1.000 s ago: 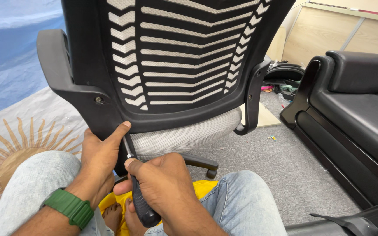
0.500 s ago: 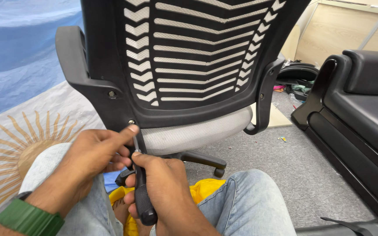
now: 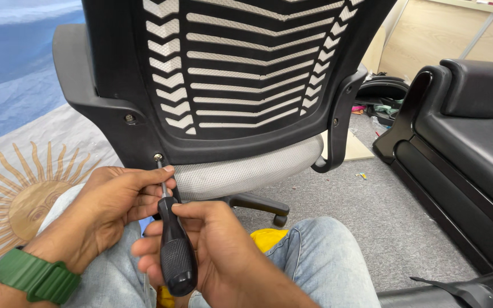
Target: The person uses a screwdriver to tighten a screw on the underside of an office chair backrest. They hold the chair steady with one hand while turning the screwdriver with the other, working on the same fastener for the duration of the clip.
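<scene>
From the head view, the person sits on the floor behind a black office chair [image 3: 229, 85], whose slatted back with white mesh fills the upper middle. The right hand [image 3: 218, 256] is wrapped firmly around the black handle of a screwdriver [image 3: 173, 251], at about six o'clock in the picture. The shaft runs up toward eleven o'clock from the handle, and its tip sits in a screw [image 3: 158, 157] at the lower left corner of the chair back. The left hand [image 3: 115, 205], at about eight o'clock, pinches the thin shaft between fingertip and thumb, a narrow steadying grip; a green watch strap [image 3: 32, 278] circles that wrist. A second screw [image 3: 129, 118] sits higher on the left armrest bracket.

No packages or labels show clearly. At nine o'clock lies a blue and white cloth [image 3: 12, 171] printed with a golden sun. At six o'clock something yellow [image 3: 269, 238] shows between the jeans-clad knees. A black sofa [image 3: 475, 142] stands at three o'clock, and small clutter lies on the grey carpet [image 3: 372, 199] near two o'clock.

Compared with half a second ago, the screwdriver tip has stayed in the same screw and both hands keep their holds; the view has shifted slightly, so the left wrist and strap sit a little further into the picture.
</scene>
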